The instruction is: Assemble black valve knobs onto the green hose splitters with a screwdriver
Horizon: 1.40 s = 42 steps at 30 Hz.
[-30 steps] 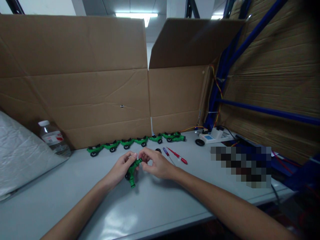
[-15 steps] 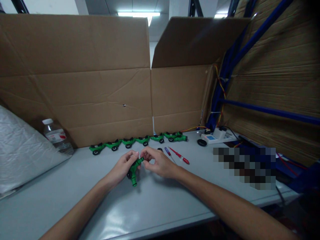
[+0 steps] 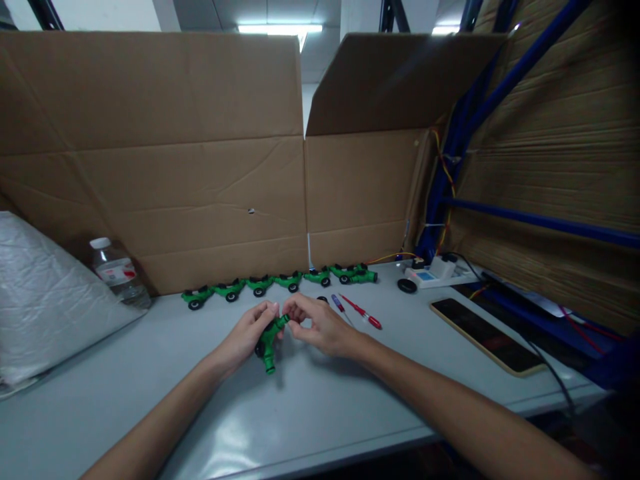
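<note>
- I watched a bent green toy piece [image 3: 269,343] in the left hand [image 3: 249,331], its fingers closed round the side bearing a black part.
- One end of the piece pointed away and rightward, right at the fingertips of the right hand [image 3: 316,327]; the other pointed back toward the wearer.
- The left hand was the nearer, already grasping; the right fingers were curled at the far end, and I could not tell whether they pinched it or something small.
- Judging by the shadow below, I took the piece to be above the pale surface [image 3: 350,413], not resting on it.
- Beyond the hands I saw a row of green toy vehicles [image 3: 287,281]; right of them lay a purple-handled screwdriver [image 3: 336,301], a red screwdriver [image 3: 371,321] and, farther over, a phone [image 3: 485,333].
- Cardboard [image 3: 200,193] walled the back, a bottle [image 3: 116,273] stood left beside a pale bag [image 3: 55,307], and blue framing [image 3: 530,220] rose right.
</note>
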Each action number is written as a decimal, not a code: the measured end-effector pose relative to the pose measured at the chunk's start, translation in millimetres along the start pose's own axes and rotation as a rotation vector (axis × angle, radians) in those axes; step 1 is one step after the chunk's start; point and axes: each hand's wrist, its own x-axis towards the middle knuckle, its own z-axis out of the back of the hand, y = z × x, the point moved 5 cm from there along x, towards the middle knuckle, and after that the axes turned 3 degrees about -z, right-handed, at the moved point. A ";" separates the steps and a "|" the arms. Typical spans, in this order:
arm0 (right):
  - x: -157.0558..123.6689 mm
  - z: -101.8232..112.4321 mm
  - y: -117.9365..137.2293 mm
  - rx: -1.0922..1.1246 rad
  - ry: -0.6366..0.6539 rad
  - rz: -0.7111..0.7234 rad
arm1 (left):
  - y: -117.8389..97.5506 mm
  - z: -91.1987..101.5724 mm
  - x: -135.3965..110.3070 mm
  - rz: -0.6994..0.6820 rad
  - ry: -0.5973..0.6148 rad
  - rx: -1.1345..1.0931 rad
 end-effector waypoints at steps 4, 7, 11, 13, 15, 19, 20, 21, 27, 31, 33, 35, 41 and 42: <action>-1.2 -0.3 0.5 -0.009 0.017 0.005 | -2.3 -0.7 -1.0 0.030 -0.006 -0.023; -1.4 -0.8 -0.3 -0.022 0.014 0.016 | -4.8 -2.1 -1.9 0.041 0.005 -0.045; -1.2 -1.7 -2.1 -0.027 0.014 0.017 | -6.3 -2.8 -3.2 0.081 -0.014 -0.072; -1.3 -2.2 -2.4 -0.017 0.027 0.006 | -6.8 -3.2 -3.8 0.101 -0.024 -0.084; -1.6 -2.4 -2.0 -0.005 0.041 0.000 | -7.7 -4.1 -4.3 0.113 -0.020 -0.103; -2.2 -2.1 -1.6 -0.016 0.041 0.004 | -9.8 -5.8 -5.0 0.107 0.012 -0.119; -2.3 -2.0 -1.6 -0.022 0.037 0.009 | -9.7 -6.0 -5.1 0.105 0.018 -0.114; -2.3 -1.8 -1.4 -0.025 0.031 0.016 | -9.2 -6.1 -5.2 0.104 0.023 -0.109; -1.8 -2.2 -0.8 -0.056 0.004 0.005 | -4.7 -6.7 -4.4 0.090 0.022 -0.103; -0.7 -5.4 -4.1 -0.036 -0.033 -0.008 | -3.4 -7.1 -3.2 0.067 0.019 -0.092; 0.0 -7.2 -8.3 -0.018 -0.043 -0.028 | -1.2 -5.7 -2.0 0.055 0.009 -0.071; 0.5 -8.3 -12.5 -0.008 -0.043 -0.048 | 2.4 -3.8 -0.5 0.052 0.005 -0.050; 0.1 -7.7 -13.4 0.009 -0.005 -0.085 | 3.9 -4.0 -0.1 0.018 0.008 0.009; 0.0 -7.6 -12.5 0.010 -0.004 -0.090 | 2.1 -5.2 -0.8 0.009 0.009 0.021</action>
